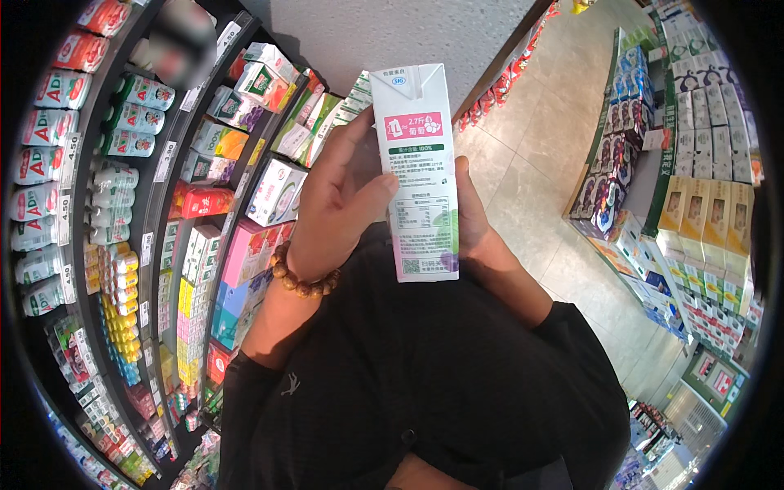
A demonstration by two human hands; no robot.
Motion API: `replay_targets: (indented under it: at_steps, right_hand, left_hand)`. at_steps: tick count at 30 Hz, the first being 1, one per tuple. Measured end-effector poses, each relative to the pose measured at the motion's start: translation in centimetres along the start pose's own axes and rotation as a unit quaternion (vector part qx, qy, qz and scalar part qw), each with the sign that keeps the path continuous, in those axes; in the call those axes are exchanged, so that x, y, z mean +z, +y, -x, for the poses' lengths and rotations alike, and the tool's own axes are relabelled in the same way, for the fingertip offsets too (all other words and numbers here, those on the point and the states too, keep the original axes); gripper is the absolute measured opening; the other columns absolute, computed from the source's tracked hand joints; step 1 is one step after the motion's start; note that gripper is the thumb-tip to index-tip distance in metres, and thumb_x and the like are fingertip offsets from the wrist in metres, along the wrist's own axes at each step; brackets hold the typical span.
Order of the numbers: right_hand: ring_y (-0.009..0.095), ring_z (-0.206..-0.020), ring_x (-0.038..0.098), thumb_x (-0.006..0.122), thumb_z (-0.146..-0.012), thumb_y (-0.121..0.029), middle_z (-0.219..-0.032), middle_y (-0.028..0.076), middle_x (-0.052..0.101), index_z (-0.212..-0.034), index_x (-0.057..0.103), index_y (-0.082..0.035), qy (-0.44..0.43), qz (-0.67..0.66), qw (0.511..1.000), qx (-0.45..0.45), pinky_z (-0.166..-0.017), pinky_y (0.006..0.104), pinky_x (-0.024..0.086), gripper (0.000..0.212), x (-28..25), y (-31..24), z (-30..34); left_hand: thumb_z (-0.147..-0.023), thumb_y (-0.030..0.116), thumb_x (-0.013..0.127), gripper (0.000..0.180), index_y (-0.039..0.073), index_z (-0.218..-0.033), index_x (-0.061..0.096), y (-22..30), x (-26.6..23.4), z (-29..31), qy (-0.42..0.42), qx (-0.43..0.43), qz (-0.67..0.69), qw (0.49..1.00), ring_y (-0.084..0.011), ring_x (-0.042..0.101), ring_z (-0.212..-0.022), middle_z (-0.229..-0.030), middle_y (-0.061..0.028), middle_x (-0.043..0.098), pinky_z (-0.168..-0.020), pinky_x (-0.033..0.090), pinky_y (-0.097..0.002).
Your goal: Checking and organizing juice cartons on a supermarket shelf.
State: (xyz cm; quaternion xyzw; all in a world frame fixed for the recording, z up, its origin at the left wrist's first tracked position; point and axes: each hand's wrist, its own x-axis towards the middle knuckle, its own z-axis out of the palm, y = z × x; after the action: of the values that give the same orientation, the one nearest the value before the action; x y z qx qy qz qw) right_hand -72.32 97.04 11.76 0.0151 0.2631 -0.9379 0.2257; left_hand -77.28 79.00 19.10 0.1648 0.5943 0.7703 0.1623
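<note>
A tall white juice carton (420, 175) with a pink label, small print and a purple-green lower corner is held upright in front of my chest. My left hand (339, 188) grips its left side, the thumb lying across the printed panel and the other fingers behind. On that wrist is a brown bead bracelet (304, 282). My right hand (474, 208) holds the carton's right side, with its fingers hidden behind the pack.
To my left stand dark store shelves (90, 204) with white bottles (51, 155), green-white bottle packs (139, 118) and boxed drinks (278, 192). A grey wall (343, 37) rises ahead. Across the tiled floor (531, 180), stacked cartons (702, 229) line the right side.
</note>
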Motion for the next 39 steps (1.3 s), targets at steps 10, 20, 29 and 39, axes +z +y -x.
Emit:
replay_targets:
  at_steps: [10,20,29,39]
  right_hand:
    - [0.023,-0.127,0.059,0.063,-0.104,-0.046,-0.14,0.015,0.06,-0.153,0.04,0.0,0.073,0.174,0.979,-0.077,-0.109,0.0396,0.048,0.071,0.8,-0.4,-0.2]
    - [0.02,-0.128,0.056,0.071,-0.099,-0.021,-0.14,0.014,0.059,-0.156,0.037,0.002,0.104,0.325,0.925,-0.166,-0.109,0.0357,0.044,0.07,1.0,-0.4,-1.9]
    - [0.031,-0.133,0.059,0.087,-0.082,-0.027,-0.147,0.025,0.057,-0.159,0.038,-0.003,0.083,0.6,0.782,-0.146,-0.11,0.0398,0.046,0.094,0.3,-1.0,-1.4]
    - [0.04,-0.125,0.061,0.089,-0.078,-0.034,-0.134,0.02,0.062,-0.156,0.045,-0.013,-0.012,0.69,0.72,-0.077,-0.103,0.0443,0.051,0.092,1.2,-2.1,-3.1]
  left_hand:
    - [-0.1,0.007,0.062,0.054,-0.007,-0.149,0.045,-1.3,-1.1,-0.1,0.025,0.002,0.029,0.999,-0.0186,0.059,-0.125,-0.136,-0.0126,0.063,-0.108,0.045,-0.0342]
    - [-0.105,0.017,0.056,0.053,-0.005,-0.151,0.042,-2.7,-4.1,-0.8,0.11,-0.027,0.046,0.993,-0.019,0.061,-0.119,-0.134,-0.0125,0.061,-0.103,0.047,-0.034]
    - [-0.089,0.007,0.079,0.058,-0.002,-0.141,0.053,-0.1,-9.0,-1.0,-0.032,-0.172,-0.094,0.98,-0.0104,0.061,-0.108,-0.118,-0.0038,0.066,-0.092,0.05,-0.0271]
    - [-0.082,0.003,0.083,0.059,0.0,-0.137,0.059,-1.0,-12.0,1.4,-0.065,-0.178,-0.064,0.98,-0.0125,0.061,-0.115,-0.125,-0.0034,0.068,-0.102,0.048,-0.0311]
